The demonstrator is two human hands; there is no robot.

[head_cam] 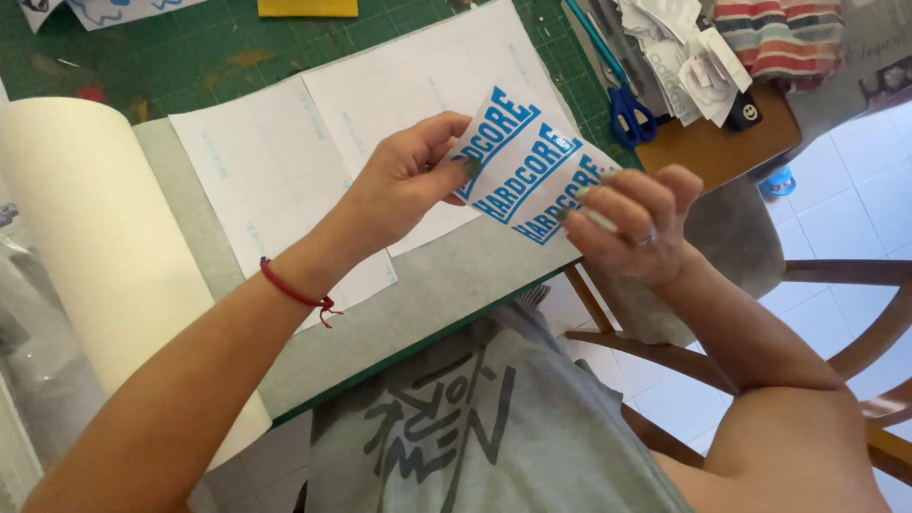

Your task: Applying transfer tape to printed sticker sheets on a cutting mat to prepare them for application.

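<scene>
A white sticker sheet (525,167) printed with blue block lettering is held in the air above the table's front edge. My left hand (404,180) pinches its left edge between thumb and fingers; a red cord bracelet is on that wrist. My right hand (632,226) grips the sheet's lower right corner with curled fingers, a ring on one finger. Both hands hold the same sheet, tilted.
White paper sheets (285,161) lie on a grey mat over a green cutting mat (190,57). A cream roll (85,228) lies at left. Blue-handled scissors (627,109), paper scraps (679,57) and a brown board are at right. A wooden chair (855,313) stands beside my lap.
</scene>
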